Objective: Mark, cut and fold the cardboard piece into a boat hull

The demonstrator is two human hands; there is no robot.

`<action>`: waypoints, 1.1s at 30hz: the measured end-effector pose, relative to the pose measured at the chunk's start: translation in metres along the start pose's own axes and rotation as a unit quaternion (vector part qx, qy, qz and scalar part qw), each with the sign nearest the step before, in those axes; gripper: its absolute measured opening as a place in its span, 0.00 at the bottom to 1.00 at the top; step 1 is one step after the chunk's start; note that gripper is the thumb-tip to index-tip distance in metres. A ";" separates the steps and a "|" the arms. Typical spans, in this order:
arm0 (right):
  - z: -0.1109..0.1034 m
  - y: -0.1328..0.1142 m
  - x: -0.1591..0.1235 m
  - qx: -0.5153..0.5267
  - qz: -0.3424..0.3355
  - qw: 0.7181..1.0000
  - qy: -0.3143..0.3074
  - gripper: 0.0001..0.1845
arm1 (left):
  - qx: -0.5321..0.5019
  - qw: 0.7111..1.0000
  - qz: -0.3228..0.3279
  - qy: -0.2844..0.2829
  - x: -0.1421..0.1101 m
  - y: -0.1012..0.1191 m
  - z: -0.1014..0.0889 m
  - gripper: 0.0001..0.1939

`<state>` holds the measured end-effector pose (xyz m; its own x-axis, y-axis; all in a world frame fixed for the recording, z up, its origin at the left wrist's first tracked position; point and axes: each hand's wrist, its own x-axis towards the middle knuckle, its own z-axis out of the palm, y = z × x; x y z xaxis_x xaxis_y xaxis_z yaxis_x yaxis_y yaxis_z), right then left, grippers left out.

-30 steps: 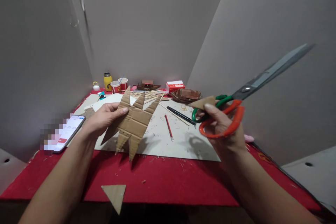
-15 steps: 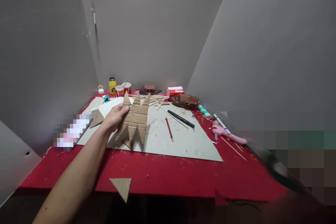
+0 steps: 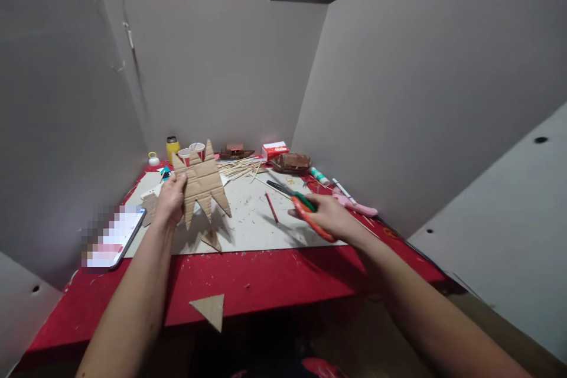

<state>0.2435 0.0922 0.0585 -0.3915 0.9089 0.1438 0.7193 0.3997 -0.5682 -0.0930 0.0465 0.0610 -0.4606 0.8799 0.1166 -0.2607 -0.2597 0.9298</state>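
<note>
My left hand (image 3: 172, 199) grips a piece of corrugated cardboard (image 3: 204, 181) by its left edge, thumb on the front face. Pointed spikes are cut along the top and bottom of this piece, and it is held up above the grey board. On the right, my right hand (image 3: 330, 216) is closed around the orange and green handles of a pair of scissors (image 3: 310, 212). The dark blades point up and left, apart from the cardboard. Beneath the cardboard lies a small cardboard offcut (image 3: 211, 241). A cardboard triangle (image 3: 211, 310) rests at the table's front edge.
On the grey board (image 3: 252, 239) lie a red pencil (image 3: 271, 208) and thin wooden sticks (image 3: 239, 167). A phone (image 3: 121, 236) is at the left. Behind stand a yellow bottle (image 3: 172, 149), paper cups (image 3: 198, 149) and a brown model boat (image 3: 291, 162). Grey panels enclose the table.
My right hand has come into clear view from the right with the scissors. My left hand has turned and tilted the spiked cardboard. The view has shifted to the right.
</note>
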 end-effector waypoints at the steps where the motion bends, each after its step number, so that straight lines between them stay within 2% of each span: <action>1: 0.008 -0.001 0.006 -0.026 0.008 0.999 -0.024 0.18 | -0.005 1.000 0.006 0.009 0.001 0.001 -0.001 0.17; 4: 0.029 -0.009 0.025 -0.096 0.006 0.991 -0.094 0.17 | -0.012 1.000 0.005 0.004 0.000 0.002 0.000 0.15; 9: 0.052 -0.024 0.048 -0.156 -0.019 0.977 -0.147 0.16 | -0.018 0.999 -0.006 -0.039 -0.012 0.002 0.008 0.22; 13: 0.062 -0.030 0.058 -0.164 -0.024 0.971 -0.172 0.17 | -0.031 0.998 -0.006 -0.062 -0.015 -0.005 0.015 0.24; 16: 0.061 -0.031 0.061 -0.137 -0.025 0.974 -0.179 0.17 | -0.034 0.996 -0.011 -0.079 -0.015 -0.009 0.018 0.23; 19: 0.052 -0.034 0.060 -0.063 -0.031 0.985 -0.156 0.17 | -0.032 0.995 -0.019 -0.088 -0.016 -0.013 0.020 0.24; 23: 0.045 -0.045 0.061 0.109 -0.039 0.987 -0.115 0.17 | -0.023 0.995 -0.029 -0.098 -0.020 -0.018 0.027 0.26; 28: 0.064 -0.059 0.067 0.305 -0.054 0.935 -0.171 0.17 | 0.008 0.994 -0.027 -0.110 -0.030 -0.026 0.039 0.28; 31: 0.078 -0.062 0.070 0.384 -0.064 0.903 -0.182 0.14 | 0.041 0.993 -0.021 -0.104 -0.034 -0.031 0.042 0.28; 33: 0.085 -0.060 0.072 0.421 -0.066 0.886 -0.186 0.15 | 0.066 0.993 -0.017 -0.099 -0.033 -0.035 0.042 0.27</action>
<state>0.1232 0.1238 0.0335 -0.7142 0.6968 0.0655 0.0328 0.1268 -0.9914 -0.0330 0.0428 0.0396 -0.2746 0.9516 0.1378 -0.1547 -0.1852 0.9704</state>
